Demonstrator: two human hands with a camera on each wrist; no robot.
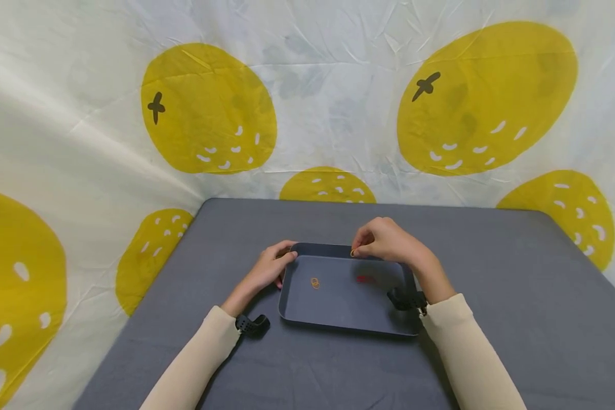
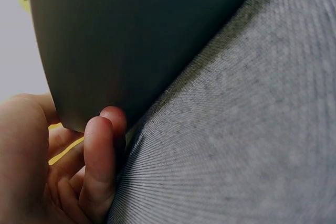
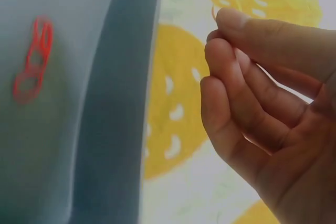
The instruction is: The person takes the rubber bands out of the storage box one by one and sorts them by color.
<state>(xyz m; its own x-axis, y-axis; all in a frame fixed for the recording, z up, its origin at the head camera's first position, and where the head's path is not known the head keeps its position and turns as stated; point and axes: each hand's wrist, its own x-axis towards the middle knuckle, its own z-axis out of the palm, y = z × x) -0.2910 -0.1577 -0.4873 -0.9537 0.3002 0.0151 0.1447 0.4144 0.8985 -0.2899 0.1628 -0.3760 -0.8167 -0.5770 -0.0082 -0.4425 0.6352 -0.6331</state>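
A dark grey tray (image 1: 348,326) lies on the table in front of me. My left hand (image 1: 270,265) grips its far left corner, thumb at the rim and fingers outside the wall; the left wrist view shows the fingertips (image 2: 100,135) against the tray's outer side (image 2: 131,40). Over the far rim, my right hand (image 1: 384,239) pinches a small orange rubber band (image 1: 353,252) between thumb and index finger, mostly hidden by the fingertips. Orange rubber bands (image 1: 315,283) lie in the tray's left half. Red rubber bands (image 3: 34,64) sit toward its right side.
A grey cloth covers the table (image 1: 512,319). Behind it hangs a white sheet (image 1: 333,97) printed with yellow fruit shapes. Black wrist straps (image 1: 252,326) are on both forearms, the right one overlapping the tray's right side in the head view.
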